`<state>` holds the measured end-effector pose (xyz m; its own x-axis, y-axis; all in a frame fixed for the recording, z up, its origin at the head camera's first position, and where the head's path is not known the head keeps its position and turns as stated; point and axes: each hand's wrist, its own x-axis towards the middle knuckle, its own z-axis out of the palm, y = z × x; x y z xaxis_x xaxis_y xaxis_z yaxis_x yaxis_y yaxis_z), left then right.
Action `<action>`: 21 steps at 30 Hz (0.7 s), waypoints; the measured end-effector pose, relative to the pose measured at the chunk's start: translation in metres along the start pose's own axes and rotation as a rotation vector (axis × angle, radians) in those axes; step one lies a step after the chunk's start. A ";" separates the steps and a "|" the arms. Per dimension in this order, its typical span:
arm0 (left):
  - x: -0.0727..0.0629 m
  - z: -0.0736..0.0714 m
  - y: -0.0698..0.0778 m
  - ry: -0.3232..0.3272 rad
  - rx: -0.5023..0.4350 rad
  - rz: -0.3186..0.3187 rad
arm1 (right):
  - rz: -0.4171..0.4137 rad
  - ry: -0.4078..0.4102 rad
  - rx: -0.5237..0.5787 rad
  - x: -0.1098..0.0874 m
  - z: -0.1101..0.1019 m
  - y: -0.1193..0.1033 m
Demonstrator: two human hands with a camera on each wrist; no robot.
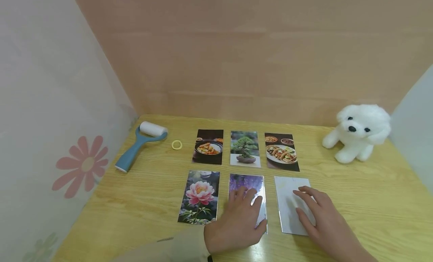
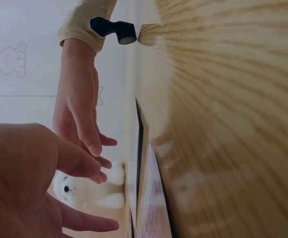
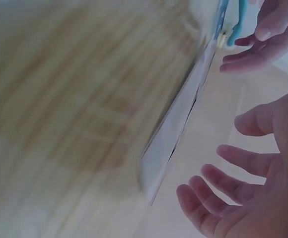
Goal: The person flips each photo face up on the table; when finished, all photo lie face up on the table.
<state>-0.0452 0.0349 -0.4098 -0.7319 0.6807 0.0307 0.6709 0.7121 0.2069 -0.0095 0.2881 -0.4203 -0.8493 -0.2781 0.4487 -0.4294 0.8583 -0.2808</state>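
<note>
My left hand (image 1: 238,220) is above a glossy card with a purple picture (image 1: 236,181), hiding much of it. To its right, my right hand (image 1: 324,217) hovers over a plain white card (image 1: 287,205) that shows no picture. In the right wrist view, the right hand's fingers (image 3: 228,183) are loosely bent and apart from the white card (image 3: 171,129). A gap also separates the left hand's fingers (image 2: 89,220) from the table in the left wrist view. Neither hand holds anything. A pink peony card (image 1: 199,198) lies left of the left hand.
Behind lie a stew card (image 1: 208,147), a bonsai card (image 1: 245,149) and a taco card (image 1: 281,152). At the left are a blue-handled lint roller (image 1: 137,145) and a yellow ring (image 1: 177,144). A white plush dog (image 1: 358,132) sits at the right on the wooden table (image 1: 142,205).
</note>
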 end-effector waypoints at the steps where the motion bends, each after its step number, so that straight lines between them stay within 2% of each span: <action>1: 0.001 0.001 0.002 -0.007 0.006 0.004 | 0.001 -0.002 -0.006 -0.002 -0.001 0.003; 7: 0.007 0.008 0.013 -0.012 0.044 0.022 | 0.010 -0.032 -0.055 -0.013 -0.005 0.018; 11: 0.012 0.013 0.017 -0.014 0.034 0.027 | 0.024 -0.067 -0.079 -0.016 -0.007 0.026; 15: 0.015 0.016 0.019 -0.024 0.035 0.026 | 0.074 -0.119 -0.109 -0.020 -0.012 0.031; 21: 0.021 0.015 0.024 -0.082 0.038 -0.003 | 0.147 -0.191 -0.119 -0.026 -0.017 0.038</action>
<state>-0.0427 0.0684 -0.4195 -0.7229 0.6891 -0.0503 0.6737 0.7192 0.1701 0.0017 0.3356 -0.4280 -0.9471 -0.2135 0.2395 -0.2679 0.9370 -0.2241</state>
